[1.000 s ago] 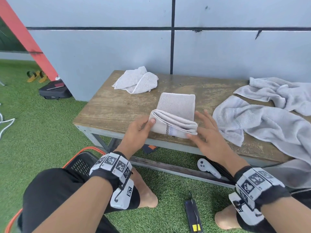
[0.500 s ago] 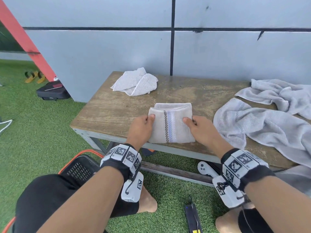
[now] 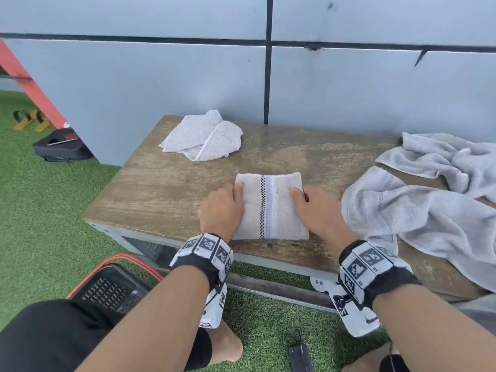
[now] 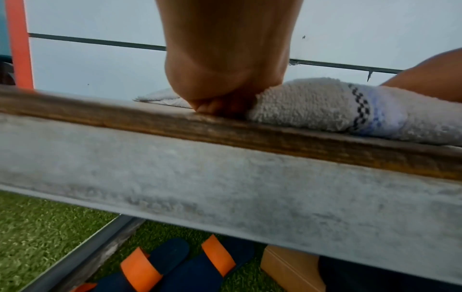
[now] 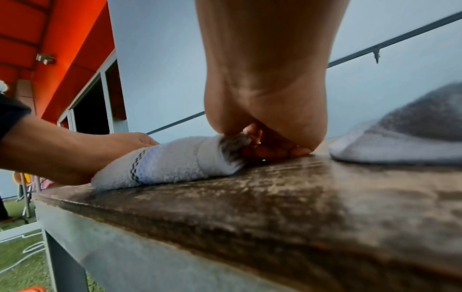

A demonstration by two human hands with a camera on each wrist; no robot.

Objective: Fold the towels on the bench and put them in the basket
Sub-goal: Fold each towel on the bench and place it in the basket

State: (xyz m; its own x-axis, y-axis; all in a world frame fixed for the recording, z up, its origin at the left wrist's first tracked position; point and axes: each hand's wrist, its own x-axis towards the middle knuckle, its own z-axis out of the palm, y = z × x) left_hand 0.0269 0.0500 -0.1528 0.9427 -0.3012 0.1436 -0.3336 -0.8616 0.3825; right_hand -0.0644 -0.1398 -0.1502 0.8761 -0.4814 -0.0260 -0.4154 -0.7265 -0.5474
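Observation:
A beige folded towel (image 3: pixel 271 208) with a checkered stripe lies flat near the front edge of the wooden bench (image 3: pixel 161 189). My left hand (image 3: pixel 222 208) grips its left side, thumb on top and fingers curled at the edge (image 4: pixel 215 106). My right hand (image 3: pixel 314 208) grips the right side, with its fingers (image 5: pixel 275 152) tucked under the towel (image 5: pixel 170 160). A black basket (image 3: pixel 112 285) with an orange rim stands on the grass at lower left, partly hidden by my knee.
A small white towel (image 3: pixel 204 135) lies at the bench's back left. Two large grey towels (image 3: pixel 416 210) sprawl over the right end. A grey wall runs behind the bench. Slippers (image 4: pixel 175 262) and a white controller (image 3: pixel 322 284) lie under it.
The near half of the towel was folded over, so it now lies as a flat square. Both hands moved from its front fold to its left and right sides.

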